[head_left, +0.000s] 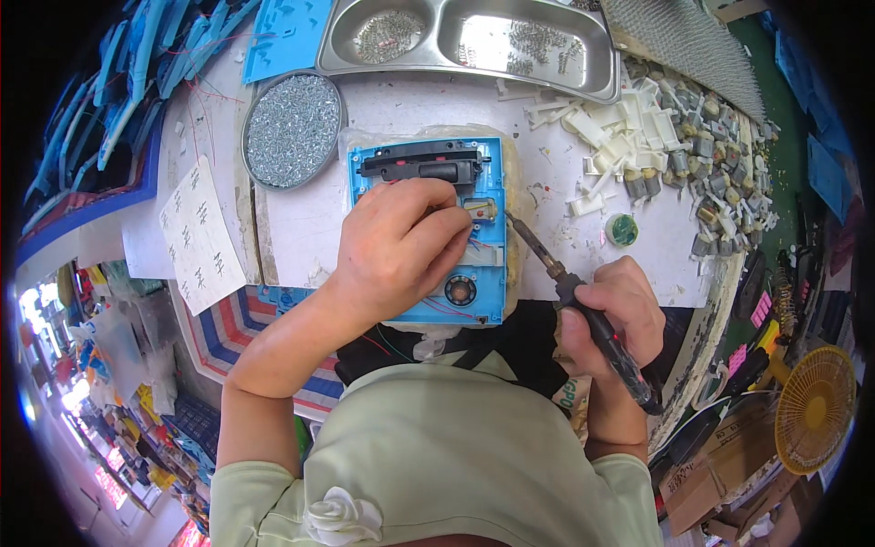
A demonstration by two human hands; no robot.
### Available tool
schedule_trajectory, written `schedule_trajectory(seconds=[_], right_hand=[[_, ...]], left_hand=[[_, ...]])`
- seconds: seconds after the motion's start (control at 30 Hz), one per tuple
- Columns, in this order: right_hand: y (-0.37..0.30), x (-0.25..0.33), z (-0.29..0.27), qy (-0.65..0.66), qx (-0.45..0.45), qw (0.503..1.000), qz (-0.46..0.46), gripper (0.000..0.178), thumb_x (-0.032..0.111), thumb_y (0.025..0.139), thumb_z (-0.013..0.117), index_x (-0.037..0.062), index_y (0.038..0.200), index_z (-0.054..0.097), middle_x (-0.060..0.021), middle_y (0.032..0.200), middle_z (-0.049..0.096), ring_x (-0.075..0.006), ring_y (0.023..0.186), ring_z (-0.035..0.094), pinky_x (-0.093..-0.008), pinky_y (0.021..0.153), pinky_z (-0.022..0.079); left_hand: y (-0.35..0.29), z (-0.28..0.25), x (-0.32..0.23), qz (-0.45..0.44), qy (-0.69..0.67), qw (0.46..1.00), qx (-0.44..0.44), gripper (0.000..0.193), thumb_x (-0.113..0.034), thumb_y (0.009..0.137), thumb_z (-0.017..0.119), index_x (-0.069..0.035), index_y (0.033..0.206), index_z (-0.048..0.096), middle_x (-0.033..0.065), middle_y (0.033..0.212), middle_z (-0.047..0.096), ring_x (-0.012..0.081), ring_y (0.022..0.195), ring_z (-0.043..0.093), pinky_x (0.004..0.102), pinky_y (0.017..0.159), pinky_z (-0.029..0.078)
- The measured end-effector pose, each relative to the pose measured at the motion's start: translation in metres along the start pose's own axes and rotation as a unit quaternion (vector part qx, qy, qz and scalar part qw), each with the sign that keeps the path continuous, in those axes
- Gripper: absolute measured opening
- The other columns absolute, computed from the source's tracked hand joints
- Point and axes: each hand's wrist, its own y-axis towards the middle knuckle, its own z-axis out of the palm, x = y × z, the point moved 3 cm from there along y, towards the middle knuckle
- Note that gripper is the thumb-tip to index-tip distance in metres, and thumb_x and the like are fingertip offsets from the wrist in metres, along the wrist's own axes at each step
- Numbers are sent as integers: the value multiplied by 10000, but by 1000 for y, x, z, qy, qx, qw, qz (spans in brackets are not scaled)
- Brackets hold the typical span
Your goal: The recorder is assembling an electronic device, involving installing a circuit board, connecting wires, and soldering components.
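Observation:
A blue plastic housing [495, 287] lies open on a padded, plastic-wrapped support in front of me. Along its far side runs a black plastic part [437, 164], and a small round speaker-like part [460, 291] sits near its close edge. Thin red and blue wires cross the inside. My left hand [396, 242] rests over the housing's left and middle, its fingers bent in a pinch; what they hold is hidden. My right hand [629, 314] grips a soldering iron [597, 324] by its black handle. The iron's metal tip is just right of the housing's right edge.
A round dish of small screws [293, 129] stands left of the housing. Beyond it is a metal tray [437, 64] with small springs. White plastic parts [629, 128] and small motors [720, 182] are piled at right, near a small green-filled container [622, 230]. Blue shells [118, 91] are stacked far left.

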Motion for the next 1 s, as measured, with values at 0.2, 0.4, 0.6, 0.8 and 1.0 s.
schedule_trajectory(seconds=[0.2,0.4,0.6,0.8,1.0], right_hand=[[-1,0,-1,-1,4,1000,4,309,3,724,801,23,1007,679,-60,647,541,-234,567,487,-331,526,384],[0,1,-2,1,8,1000,15,306,4,725,804,30,1004,681,-59,657,551,-239,572,492,-331,532,392],[-1,1,0,1,-1,1000,11,287,18,737,806,36,996,684,-58,656,556,-237,566,490,-329,527,391],[-2,0,-1,-2,1,1000,12,285,26,740,810,36,995,683,-59,651,549,-236,565,491,-329,525,390],[-2,0,-2,-1,0,1000,14,286,25,740,811,34,996,683,-59,649,542,-244,570,491,-336,530,393]], left_hand=[[0,1,0,1,0,1000,-1,292,22,686,830,-63,941,715,83,943,648,258,782,635,355,653,504],[0,0,-1,3,6,1000,4,298,23,684,830,-63,945,714,83,942,647,257,780,633,354,652,503],[0,0,-1,4,5,1000,0,301,25,688,828,-64,952,714,84,943,644,254,780,634,348,656,505],[-1,0,0,-1,-9,1000,-9,308,32,695,823,-59,970,717,94,956,642,239,772,631,339,658,506],[-7,-6,-2,26,-23,999,-13,332,-20,682,804,-79,992,702,68,972,644,242,788,634,374,679,481]])
